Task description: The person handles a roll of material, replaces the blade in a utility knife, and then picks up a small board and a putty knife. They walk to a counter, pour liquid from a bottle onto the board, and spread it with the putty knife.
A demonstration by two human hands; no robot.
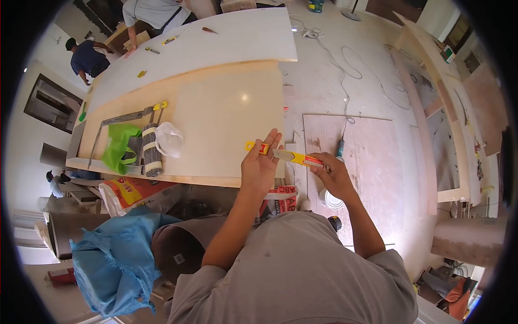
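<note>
My right hand (333,174) grips a yellow-and-red utility knife (300,159), its grey metal end pointing left toward my other palm. My left hand (260,164) is turned palm up with fingers extended, and its thumb holds a smaller yellow-and-red piece (264,148) with a ring-like end. Whether that piece is a second knife or a part of the first, I cannot tell. Both hands are over the right edge of a workbench topped with a pale board (226,119).
A green bag (120,146), striped roll (151,151), clear plastic bag (169,139) and metal square (121,117) lie on the bench. Knives and a screwdriver (209,30) rest on the white sheet (237,38). A corded tool (340,148) stands right. Two people work at upper left.
</note>
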